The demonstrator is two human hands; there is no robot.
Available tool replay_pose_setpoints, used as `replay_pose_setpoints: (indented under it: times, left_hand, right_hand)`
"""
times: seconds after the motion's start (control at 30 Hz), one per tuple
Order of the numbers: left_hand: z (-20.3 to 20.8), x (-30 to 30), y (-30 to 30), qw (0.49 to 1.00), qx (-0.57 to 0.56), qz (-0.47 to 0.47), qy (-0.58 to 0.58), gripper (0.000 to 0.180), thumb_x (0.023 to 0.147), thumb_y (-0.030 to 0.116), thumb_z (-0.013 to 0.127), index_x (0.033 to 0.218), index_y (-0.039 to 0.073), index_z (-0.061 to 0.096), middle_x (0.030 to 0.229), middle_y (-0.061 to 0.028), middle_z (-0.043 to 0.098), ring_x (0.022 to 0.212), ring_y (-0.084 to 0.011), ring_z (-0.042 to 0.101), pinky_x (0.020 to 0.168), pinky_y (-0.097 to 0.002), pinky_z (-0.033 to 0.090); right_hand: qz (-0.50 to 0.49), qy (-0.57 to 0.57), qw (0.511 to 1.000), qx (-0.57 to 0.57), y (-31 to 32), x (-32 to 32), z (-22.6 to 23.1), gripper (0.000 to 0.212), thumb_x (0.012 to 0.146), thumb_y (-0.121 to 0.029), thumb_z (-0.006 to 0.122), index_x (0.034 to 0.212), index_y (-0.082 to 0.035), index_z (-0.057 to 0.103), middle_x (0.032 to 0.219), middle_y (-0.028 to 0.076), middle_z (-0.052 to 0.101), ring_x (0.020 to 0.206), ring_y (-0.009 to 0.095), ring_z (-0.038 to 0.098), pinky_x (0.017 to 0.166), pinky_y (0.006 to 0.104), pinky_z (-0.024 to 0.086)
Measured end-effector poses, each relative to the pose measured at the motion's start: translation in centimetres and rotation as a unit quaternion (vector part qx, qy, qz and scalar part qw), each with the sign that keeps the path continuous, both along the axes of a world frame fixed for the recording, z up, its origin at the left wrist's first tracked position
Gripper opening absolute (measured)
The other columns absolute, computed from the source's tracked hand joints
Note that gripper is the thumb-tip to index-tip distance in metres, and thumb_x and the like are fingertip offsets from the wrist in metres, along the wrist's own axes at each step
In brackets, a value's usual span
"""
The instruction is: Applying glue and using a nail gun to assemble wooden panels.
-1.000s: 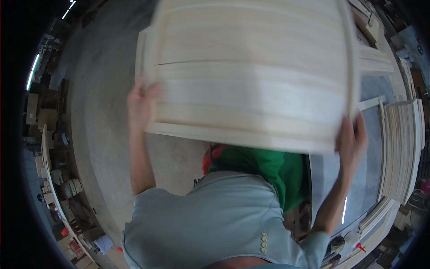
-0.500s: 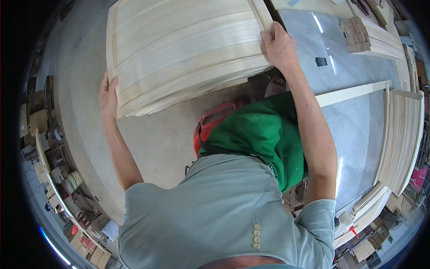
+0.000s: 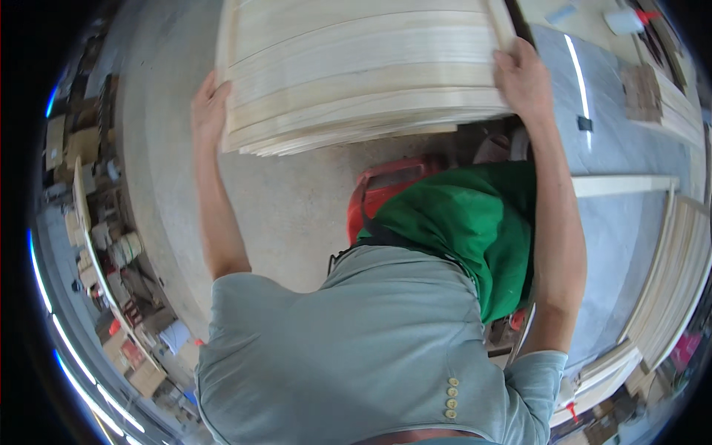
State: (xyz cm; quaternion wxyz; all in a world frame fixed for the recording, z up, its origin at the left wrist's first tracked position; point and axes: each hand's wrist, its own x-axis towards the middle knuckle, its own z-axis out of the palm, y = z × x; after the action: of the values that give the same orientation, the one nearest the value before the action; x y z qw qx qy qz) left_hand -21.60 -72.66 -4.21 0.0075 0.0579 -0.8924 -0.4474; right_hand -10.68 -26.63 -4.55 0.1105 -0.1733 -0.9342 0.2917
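A pale wooden panel (image 3: 363,63) made of boards within a frame lies at the top of the view, over a stack of similar panels whose uneven near edges (image 3: 334,139) show beneath it. My left hand (image 3: 211,113) grips its left edge near the front corner, thumb on top. On the opposite edge my right hand (image 3: 525,80) is closed, fingers partly hidden by the frame. The panel's far end is outside the picture.
To the right stands a grey-topped table (image 3: 615,245) with a bundle of wooden strips (image 3: 641,93), a wooden frame piece (image 3: 627,185) and long stacked strips (image 3: 671,274). A white bottle with a red tip (image 3: 624,21) lies at the far right. A red plastic stool (image 3: 393,182) is under me, beside green cloth (image 3: 467,222).
Both hands have moved the panel farther from me, and its front edge now sits more level across the stack. My view has shifted, bringing the white bottle into sight.
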Motion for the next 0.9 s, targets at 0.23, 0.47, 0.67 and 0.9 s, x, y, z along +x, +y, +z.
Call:
replay_pose_setpoints:
  times: [0.23,0.47,0.67,0.9]
  left_hand:
    - [-1.0,-0.3,0.1,0.997,0.064,-0.020,0.030,0.049,0.085,0.013,0.059,0.129,-0.007,0.047,0.116,-0.0145,0.062,0.103,-0.0157,0.058,0.089,-0.0266,0.043]
    - [-0.8,0.4,0.1,0.995,0.089,0.015,0.048,0.046,0.086,0.017,0.060,0.124,-0.007,0.052,0.110,-0.0114,0.064,0.099,-0.0141,0.059,0.085,-0.0270,0.045]
    - [-1.3,1.4,-1.0,0.995,0.065,0.005,-0.073,0.045,0.085,0.026,0.062,0.116,-0.006,0.057,0.101,-0.0105,0.066,0.090,-0.0145,0.060,0.079,-0.0280,0.047]
    - [-1.2,1.8,-0.9,0.987,0.135,0.006,-0.083,0.044,0.085,0.026,0.063,0.115,-0.005,0.058,0.099,-0.0114,0.066,0.086,-0.0156,0.062,0.078,-0.0286,0.048]
  right_hand:
    - [-0.028,0.081,0.996,-0.010,0.1,0.4,-0.3,0.034,0.086,-0.026,0.058,0.106,0.001,0.054,0.089,0.027,0.061,0.087,0.047,0.057,0.076,0.0483,0.045]
    - [-0.015,-0.001,1.000,0.026,0.1,0.1,0.3,0.052,0.085,-0.031,0.061,0.123,0.003,0.050,0.098,0.024,0.063,0.092,0.034,0.062,0.080,0.0400,0.047]
    - [-0.008,-0.046,0.996,-0.072,0.8,-0.3,0.4,0.057,0.085,-0.031,0.062,0.128,0.005,0.048,0.103,0.020,0.064,0.095,0.026,0.062,0.084,0.0335,0.046]
    - [-0.014,-0.052,0.991,-0.126,1.4,-0.4,0.3,0.062,0.087,-0.027,0.064,0.132,0.008,0.041,0.111,0.013,0.060,0.097,0.017,0.056,0.086,0.0272,0.043]
